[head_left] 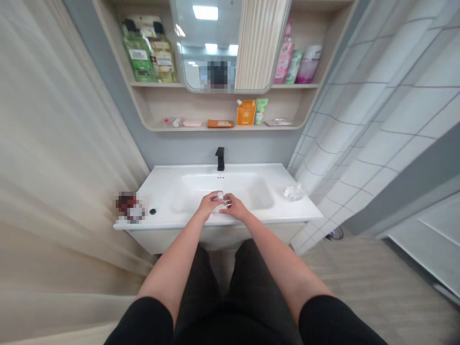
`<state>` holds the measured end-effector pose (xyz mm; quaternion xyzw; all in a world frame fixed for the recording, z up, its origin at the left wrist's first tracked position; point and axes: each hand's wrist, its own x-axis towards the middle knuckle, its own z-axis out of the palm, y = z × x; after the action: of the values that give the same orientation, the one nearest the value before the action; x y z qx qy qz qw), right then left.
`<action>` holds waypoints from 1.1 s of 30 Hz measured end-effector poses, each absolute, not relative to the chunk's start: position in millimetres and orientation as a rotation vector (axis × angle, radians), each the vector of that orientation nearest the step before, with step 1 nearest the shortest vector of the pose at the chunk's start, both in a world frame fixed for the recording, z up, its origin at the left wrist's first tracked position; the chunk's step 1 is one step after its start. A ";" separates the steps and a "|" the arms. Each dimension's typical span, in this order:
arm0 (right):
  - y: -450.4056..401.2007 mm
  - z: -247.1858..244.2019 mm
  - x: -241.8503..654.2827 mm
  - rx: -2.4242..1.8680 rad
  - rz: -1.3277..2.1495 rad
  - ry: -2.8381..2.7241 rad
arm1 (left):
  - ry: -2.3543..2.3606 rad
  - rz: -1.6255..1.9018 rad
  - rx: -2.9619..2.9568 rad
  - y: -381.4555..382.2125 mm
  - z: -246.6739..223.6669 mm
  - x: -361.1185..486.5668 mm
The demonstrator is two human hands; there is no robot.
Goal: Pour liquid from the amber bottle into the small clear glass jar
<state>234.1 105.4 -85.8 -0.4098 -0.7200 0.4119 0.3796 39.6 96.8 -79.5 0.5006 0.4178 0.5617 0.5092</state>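
Observation:
At the front rim of the white sink [266,194], both my hands close around a small clear bottle with a white cap [220,196]. My left hand [207,205] grips it from the left, fingers near the cap. From the right, my right hand [235,208] has its fingers curled against the bottle's side. The bottle looks upright, but its lower part blends into the white basin and is hard to make out.
A black faucet [220,159] stands behind the basin. On the counter's right lies a crumpled clear plastic thing [293,192]; at left are a small black disc [153,211] and a blurred object [131,207]. Above, a shelf [158,129] holds bottles, pouches and tubes.

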 end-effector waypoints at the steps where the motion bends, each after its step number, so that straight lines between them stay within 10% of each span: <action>1: 105.2 -85.6 234.0 -1.052 1.051 -1.837 | 1.028 1.374 1.207 96.6 -78.6 40.2; 33: 107.0 -92.2 234.0 -1.088 1.079 -1.756 | 1.935 1.214 1.825 109.1 39.9 -90.7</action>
<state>234.0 107.0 -92.2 -0.4290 -0.6923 0.4253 0.3948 -90.7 109.1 39.9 0.6205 0.6578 0.4128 0.1085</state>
